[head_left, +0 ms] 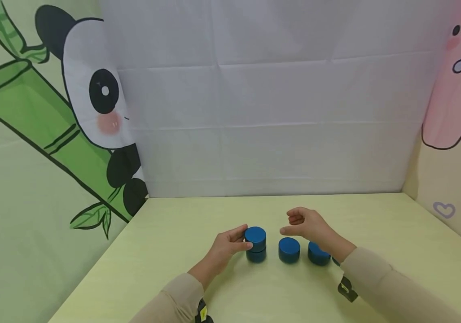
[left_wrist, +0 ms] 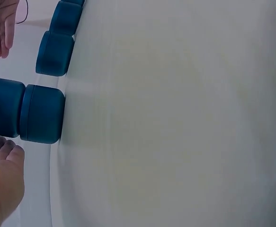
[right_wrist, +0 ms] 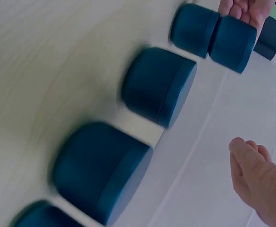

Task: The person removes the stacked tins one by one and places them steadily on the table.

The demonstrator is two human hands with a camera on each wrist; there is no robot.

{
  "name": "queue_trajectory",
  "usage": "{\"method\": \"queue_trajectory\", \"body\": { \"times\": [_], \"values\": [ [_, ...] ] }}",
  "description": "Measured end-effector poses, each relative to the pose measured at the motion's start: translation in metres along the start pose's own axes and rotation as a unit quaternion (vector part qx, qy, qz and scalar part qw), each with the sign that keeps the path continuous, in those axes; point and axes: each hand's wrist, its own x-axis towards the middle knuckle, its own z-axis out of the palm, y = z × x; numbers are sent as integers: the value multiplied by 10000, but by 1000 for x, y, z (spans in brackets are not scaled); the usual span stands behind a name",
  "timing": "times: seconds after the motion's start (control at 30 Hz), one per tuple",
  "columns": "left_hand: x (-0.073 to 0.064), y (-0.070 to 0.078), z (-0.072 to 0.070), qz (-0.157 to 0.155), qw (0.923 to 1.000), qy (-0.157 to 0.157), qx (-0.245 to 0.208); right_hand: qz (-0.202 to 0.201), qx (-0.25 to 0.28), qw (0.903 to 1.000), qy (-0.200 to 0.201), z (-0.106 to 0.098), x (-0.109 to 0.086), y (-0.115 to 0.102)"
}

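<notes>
A short round blue tin stands on top of a matching lower tin. My left hand pinches the upper one between the thumb in front and the fingers behind. To the right, my right hand hangs in the air above the row, holding nothing, its fingers loosely bent and apart from the tins. Below it sits a single blue tin. Another tin is partly covered by the right wrist, and a third tin shows only in part at the right wrist view's lower edge.
The pale yellow tabletop carries the tins in a left-to-right row. A white cloth hangs behind its far edge. On the left is a panda-printed panel, and a pink bear panel stands on the right.
</notes>
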Motion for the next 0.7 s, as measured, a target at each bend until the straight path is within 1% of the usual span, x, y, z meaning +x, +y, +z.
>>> {"method": "queue_trajectory", "body": {
  "times": [0.23, 0.47, 0.7],
  "values": [
    [7, 0, 6, -239, 9993, 66, 272, -89, 1, 9999, -92, 13, 15, 4],
    [14, -2, 14, -268, 9987, 158, 405, -114, 22, 9999, -114, 24, 28, 7],
    [21, -1, 21, -328, 9978, 122, 561, -175, -52, 9997, -186, 29, 38, 11]
  ]
}}
